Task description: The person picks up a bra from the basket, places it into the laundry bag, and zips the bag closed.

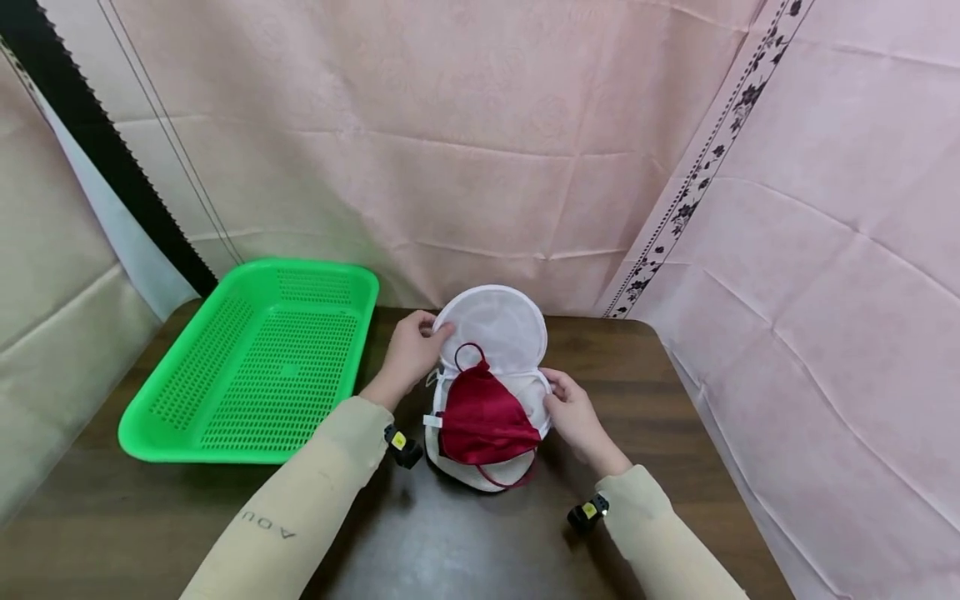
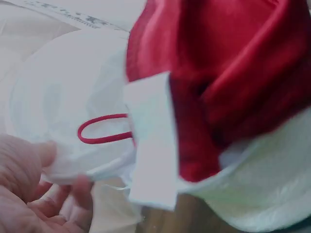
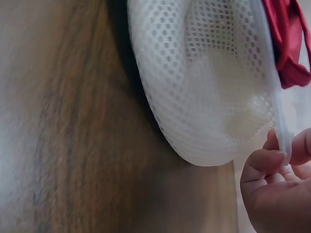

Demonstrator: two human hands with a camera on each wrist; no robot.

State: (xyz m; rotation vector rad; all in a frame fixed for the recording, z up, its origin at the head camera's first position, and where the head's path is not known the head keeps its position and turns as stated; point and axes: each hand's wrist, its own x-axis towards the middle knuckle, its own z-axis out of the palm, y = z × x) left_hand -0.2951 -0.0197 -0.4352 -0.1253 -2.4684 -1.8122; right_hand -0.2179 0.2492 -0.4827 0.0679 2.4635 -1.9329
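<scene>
A white mesh laundry bag (image 1: pixel 480 477) lies on the table with its round lid (image 1: pixel 498 321) folded back toward the wall. Dark red satin fabric with thin straps (image 1: pixel 487 417) sits in its mouth, one strap looping onto the lid and another hanging over the near side. My left hand (image 1: pixel 414 346) pinches the lid's left edge between thumb and fingers. At the bag's right rim, my right hand (image 1: pixel 573 408) pinches the white edging, seen closely in the right wrist view. A white label (image 2: pixel 153 141) sticks out at the left side of the red fabric.
To the left stands a green plastic basket (image 1: pixel 288 371) with perforated walls and floor. The brown wooden table (image 1: pixel 450 550) ends at a pink cloth (image 1: pixel 480 167) hung behind it, and more cloth (image 1: pixel 840 275) hangs on the right.
</scene>
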